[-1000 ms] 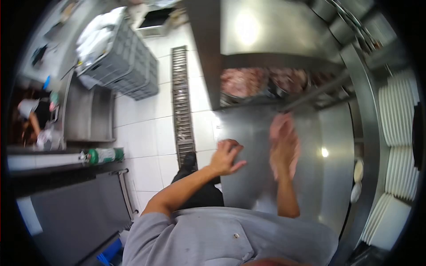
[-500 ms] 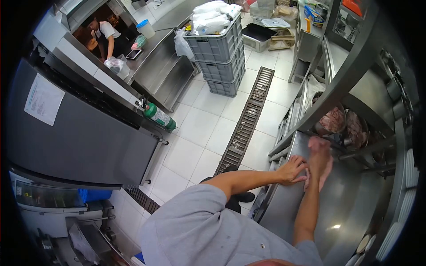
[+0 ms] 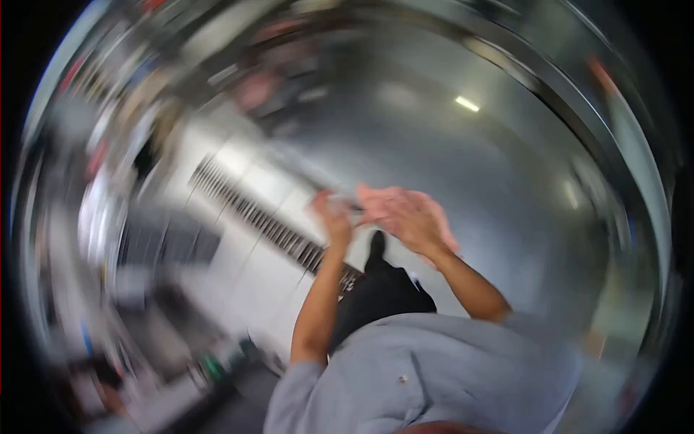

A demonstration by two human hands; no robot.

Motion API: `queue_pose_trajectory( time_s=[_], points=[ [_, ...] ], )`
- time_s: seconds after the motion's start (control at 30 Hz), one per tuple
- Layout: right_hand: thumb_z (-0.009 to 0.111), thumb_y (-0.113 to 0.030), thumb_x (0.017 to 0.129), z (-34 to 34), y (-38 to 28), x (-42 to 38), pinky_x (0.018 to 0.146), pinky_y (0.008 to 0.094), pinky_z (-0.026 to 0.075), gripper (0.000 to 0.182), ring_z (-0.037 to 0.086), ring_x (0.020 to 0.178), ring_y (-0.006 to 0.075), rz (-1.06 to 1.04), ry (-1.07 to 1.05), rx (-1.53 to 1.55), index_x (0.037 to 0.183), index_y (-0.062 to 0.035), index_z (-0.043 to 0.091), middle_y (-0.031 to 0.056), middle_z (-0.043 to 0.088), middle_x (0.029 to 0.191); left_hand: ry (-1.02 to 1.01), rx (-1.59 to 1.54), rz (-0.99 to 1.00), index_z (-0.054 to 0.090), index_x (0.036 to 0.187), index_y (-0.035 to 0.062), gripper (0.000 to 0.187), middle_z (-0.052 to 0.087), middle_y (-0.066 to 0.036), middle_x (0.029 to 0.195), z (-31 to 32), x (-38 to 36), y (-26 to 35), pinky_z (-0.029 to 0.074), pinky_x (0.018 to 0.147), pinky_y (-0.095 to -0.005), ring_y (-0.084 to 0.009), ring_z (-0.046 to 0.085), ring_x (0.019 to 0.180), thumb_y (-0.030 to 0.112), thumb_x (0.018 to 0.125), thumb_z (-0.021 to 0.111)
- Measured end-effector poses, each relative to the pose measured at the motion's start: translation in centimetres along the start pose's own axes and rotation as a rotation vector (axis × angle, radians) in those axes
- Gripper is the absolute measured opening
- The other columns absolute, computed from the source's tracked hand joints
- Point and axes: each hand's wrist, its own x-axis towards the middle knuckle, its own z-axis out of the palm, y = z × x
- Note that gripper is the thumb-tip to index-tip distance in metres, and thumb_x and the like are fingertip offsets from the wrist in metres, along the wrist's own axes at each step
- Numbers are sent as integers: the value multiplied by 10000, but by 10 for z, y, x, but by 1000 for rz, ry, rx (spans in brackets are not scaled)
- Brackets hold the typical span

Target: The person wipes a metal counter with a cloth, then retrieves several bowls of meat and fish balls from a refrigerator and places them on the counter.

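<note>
Pressing pink cloth point(image 3: 432, 207) onto the steel counter point(image 3: 463, 166), right hand point(image 3: 412, 226) seemingly spread-fingered; another stroke would call for a flat palm. Left hand point(image 3: 334, 217) blurred, can't tell its fingers.

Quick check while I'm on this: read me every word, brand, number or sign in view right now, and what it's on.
No readable text.
Green object: too blurred to tell if it carries a label.
Cloth, shirt: no lettering visible.
Background: too smeared to read.

Motion blur, glare on steel counter point(image 3: 491, 166), dark corners
</note>
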Motion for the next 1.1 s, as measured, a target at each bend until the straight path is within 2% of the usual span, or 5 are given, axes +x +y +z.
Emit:
queue_pose_trajectory(
  time_s=[0.33, 0.73, 0.9, 1.0, 1.1],
  points=[
    [404, -332, 932, -97, 113, -314, 1116, 454, 175, 451, 274, 1356, 225, 955, 533, -446, 1368, -219, 411, 6, 379, 1428, -879, 21, 685, 558, 1076, 16, 242, 478, -176, 1085, 125, -168, 161, 316, 910, -454, -326, 400, 1045, 177, 896, 549],
    [351, -360, 928, -213, 295, -606, 961, 477, 355, 428, 524, 1106, 337, 1486, 666, -708, 1301, -176, 456, 101, 509, 1294, -464, 680, 103, 601, 931, -23, 245, 535, -206, 943, 6, -272, 46, 381, 780, -460, -345, 486, 883, 210, 914, 527],
    [349, -401, 912, -266, 399, -520, 949, 487, 377, 485, 489, 1144, 363, 1287, 725, -569, 1328, -153, 380, 127, 436, 1341, -292, 813, -173, 586, 884, -25, 277, 542, -207, 867, -39, -371, 82, 409, 731, -437, -341, 503, 801, 233, 934, 498],
    [339, -420, 916, -278, 436, -419, 944, 487, 372, 464, 502, 1135, 350, 786, 908, -714, 1299, -173, 427, 118, 425, 1352, -296, 755, -252, 589, 889, -16, 268, 542, -200, 842, -39, -404, 110, 417, 708, -429, -336, 502, 767, 233, 932, 502],
    [395, -345, 890, -252, 399, -313, 802, 412, 412, 419, 537, 934, 297, 216, 970, 720, 1181, -61, 495, 134, 524, 1065, -376, 768, -238, 594, 889, -12, 267, 551, -192, 822, -43, -410, 134, 429, 707, -417, -337, 518, 769, 237, 931, 507]
  ],
)
